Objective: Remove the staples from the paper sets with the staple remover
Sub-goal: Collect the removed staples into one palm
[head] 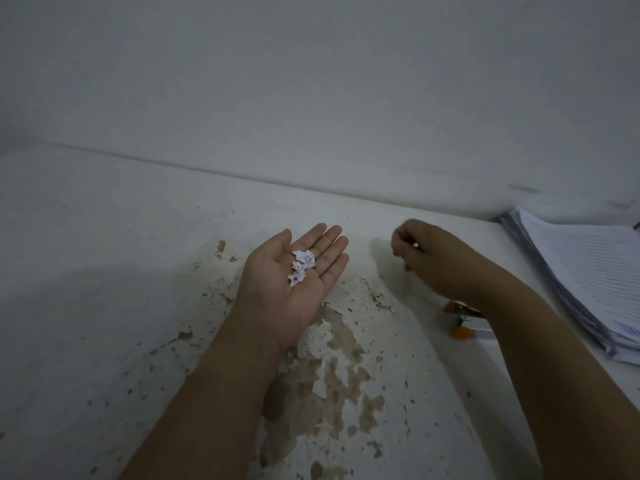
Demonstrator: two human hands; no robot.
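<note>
White and worn, the table top (104, 271) fills the lower part of the view, its paint chipped away in brown patches between the two forearms, and it meets a plain pale wall (311, 81) along a seam at the back. Over this surface the left hand (294, 285) is held palm up, fingers stretched flat and close together, and a small heap of torn white paper scraps (300, 267) with traces of print lies loose at the base of the fingers; nothing is clasped, the scraps simply rest on the flat palm. To its right, well apart from it, the right hand (429, 261) hangs knuckles up with its fingers curled in and the fingertips drawn together; a small glint shows among them, but it is too small to say what it is or whether anything is pinched there. Just behind the right wrist the staple remover (464, 320) lies on the table, its orange grips and metal jaws partly hidden by the arm. At the right edge, near the wall, a thick stack of printed paper sets (585, 278) rests on the table, its sheets fanned slightly along the near side.
</note>
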